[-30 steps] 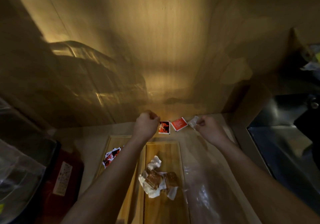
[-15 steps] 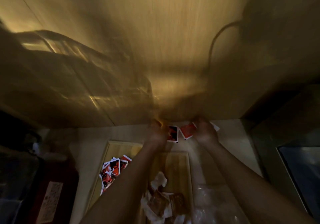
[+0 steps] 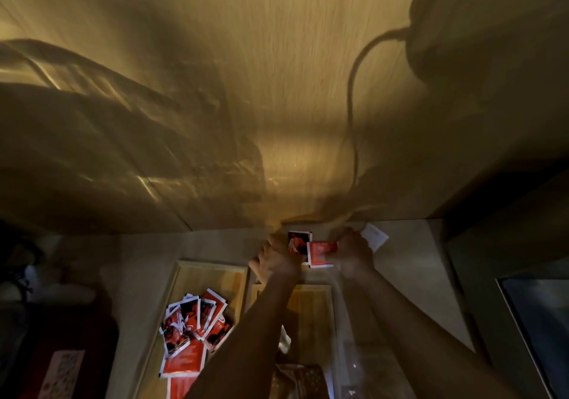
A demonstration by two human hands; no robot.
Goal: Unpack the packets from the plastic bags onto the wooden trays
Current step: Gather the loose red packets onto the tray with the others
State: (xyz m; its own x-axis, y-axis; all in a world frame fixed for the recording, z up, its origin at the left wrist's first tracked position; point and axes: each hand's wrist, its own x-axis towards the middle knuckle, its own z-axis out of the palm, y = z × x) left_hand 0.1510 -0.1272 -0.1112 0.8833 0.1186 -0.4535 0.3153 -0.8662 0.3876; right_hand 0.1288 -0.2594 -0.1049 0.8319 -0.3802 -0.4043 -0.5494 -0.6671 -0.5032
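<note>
Both my hands work at the far end of the counter, against the wall. My left hand (image 3: 278, 260) is curled over the left edge of a dark-pictured packet (image 3: 299, 241). My right hand (image 3: 354, 254) is closed on the right edge of a red packet (image 3: 321, 254), which overlaps the pictured one. A white packet (image 3: 374, 237) lies flat just behind my right hand. The left wooden tray (image 3: 212, 275) holds a pile of red packets (image 3: 191, 334). The right wooden tray (image 3: 311, 309) holds brown packets (image 3: 300, 378) at its near end, partly hidden by my left forearm.
A clear plastic bag (image 3: 366, 364) lies on the counter right of the trays. A dark red container (image 3: 61, 337) stands at the left. A dark recessed panel (image 3: 542, 321) borders the counter on the right. A cable (image 3: 352, 106) hangs down the wooden wall.
My hands have drawn closer together. The red packet has slid left onto the pictured one. My right hand has left the white packet, which stays on the counter behind it.
</note>
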